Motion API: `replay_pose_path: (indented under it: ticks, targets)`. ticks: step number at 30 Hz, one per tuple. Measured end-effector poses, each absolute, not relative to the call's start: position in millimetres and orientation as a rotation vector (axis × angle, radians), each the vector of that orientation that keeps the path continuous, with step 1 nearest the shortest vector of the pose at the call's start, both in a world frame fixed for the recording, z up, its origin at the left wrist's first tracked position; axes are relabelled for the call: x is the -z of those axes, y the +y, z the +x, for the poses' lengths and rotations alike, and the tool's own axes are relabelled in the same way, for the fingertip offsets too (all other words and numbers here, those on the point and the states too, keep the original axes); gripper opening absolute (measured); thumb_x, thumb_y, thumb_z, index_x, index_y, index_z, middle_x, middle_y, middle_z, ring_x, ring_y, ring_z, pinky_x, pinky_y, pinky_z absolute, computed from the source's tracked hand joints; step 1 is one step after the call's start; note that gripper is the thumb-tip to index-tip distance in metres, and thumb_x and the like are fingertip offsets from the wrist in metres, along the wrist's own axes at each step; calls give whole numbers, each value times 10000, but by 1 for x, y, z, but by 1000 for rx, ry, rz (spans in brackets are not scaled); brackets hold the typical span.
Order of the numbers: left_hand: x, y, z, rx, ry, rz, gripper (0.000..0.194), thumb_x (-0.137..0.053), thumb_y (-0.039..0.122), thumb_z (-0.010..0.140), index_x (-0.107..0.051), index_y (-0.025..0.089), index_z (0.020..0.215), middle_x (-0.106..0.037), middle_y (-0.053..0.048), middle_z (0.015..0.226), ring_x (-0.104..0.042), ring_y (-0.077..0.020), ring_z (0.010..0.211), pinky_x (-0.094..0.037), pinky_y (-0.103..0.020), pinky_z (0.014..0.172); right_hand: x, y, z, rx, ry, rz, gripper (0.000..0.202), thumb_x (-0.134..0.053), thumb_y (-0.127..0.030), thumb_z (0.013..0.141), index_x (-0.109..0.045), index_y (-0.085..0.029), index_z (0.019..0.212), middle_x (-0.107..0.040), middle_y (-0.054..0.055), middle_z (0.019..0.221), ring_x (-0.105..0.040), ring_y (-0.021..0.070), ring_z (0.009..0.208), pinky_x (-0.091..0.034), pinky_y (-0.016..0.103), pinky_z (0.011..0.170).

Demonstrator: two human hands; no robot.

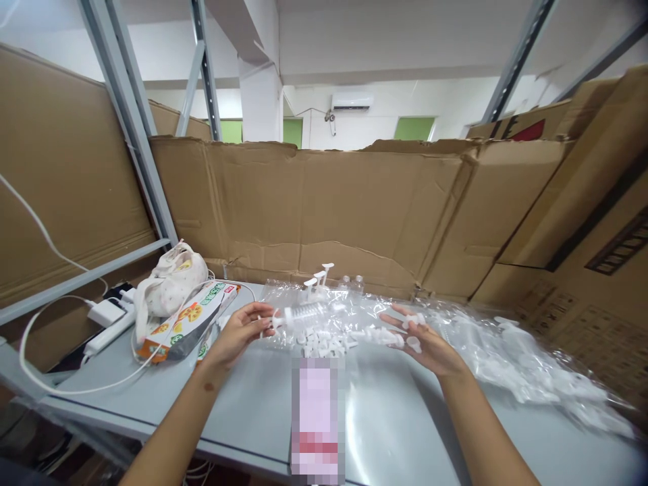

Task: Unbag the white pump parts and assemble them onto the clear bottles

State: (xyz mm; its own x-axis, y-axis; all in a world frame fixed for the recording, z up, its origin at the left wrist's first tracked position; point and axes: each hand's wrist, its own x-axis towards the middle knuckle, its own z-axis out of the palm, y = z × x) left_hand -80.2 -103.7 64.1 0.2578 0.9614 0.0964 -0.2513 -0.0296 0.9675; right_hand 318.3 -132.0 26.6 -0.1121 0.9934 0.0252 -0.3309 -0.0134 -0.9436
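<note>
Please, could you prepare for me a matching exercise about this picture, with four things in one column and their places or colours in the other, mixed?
Things:
1. clear tube
2. cloth bag
3. box
4. air conditioner

Places or colours:
A. printed in orange and green
B. high on the far wall
C. held in the left hand
D. whitish, just behind the box

Right pairs: 1-C, 2-D, 3-A, 4-B

Tube (307, 312): see-thru, shiny plastic. Small bits (324, 344) & 3 T-tops (320, 275): smooth plastic. Bag (511, 358): thin, crinkly, shiny plastic. Table (405, 432): smooth, glossy. Wall (344, 202): dull cardbd. Pouch (169, 287): soft cloth.
</note>
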Motion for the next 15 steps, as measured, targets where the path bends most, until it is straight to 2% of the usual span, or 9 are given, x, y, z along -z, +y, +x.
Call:
replay_pose_path:
  ticks: [4,8,12,15]
  targets:
    - [-53,-114,-104,-1443,921,1060,336,-798,300,564,-631,156,817,-658,-50,1011,-631,-150,818,-532,-291,766,-30,-131,317,-1338,-987,-975,367,-602,-415,790,-574,-307,1140,-595,67,1250,-585,265,1076,-479,453,879]
    - [-45,-117,-108,-1598,1090,1237,297,-747,358,619,-638,170,822,-654,-70,1068,-623,-204,918,-513,-318,809,-33,-132,315,-1290,-932,-980,323,-588,-413,803,-583,-316,1111,-597,31,1247,-504,261,1189,-470,460,932]
    - [-35,-117,-100,-1463,1302,1725,242,-625,353,734,-673,233,938,-666,-52,1088,-598,-238,1014,-430,-366,945,-36,-133,314,-1260,-926,-995,324,-593,-408,800,-586,-322,1112,-635,18,1181,-501,276,1193,-461,493,961]
    - [-26,-115,-97,-1247,1281,2035,215,-554,294,773,-684,258,940,-664,-30,1109,-586,-232,1062,-403,-360,982,-35,-133,314,-1257,-951,-993,324,-598,-410,796,-591,-322,1108,-644,18,1165,-516,282,1178,-465,498,963]
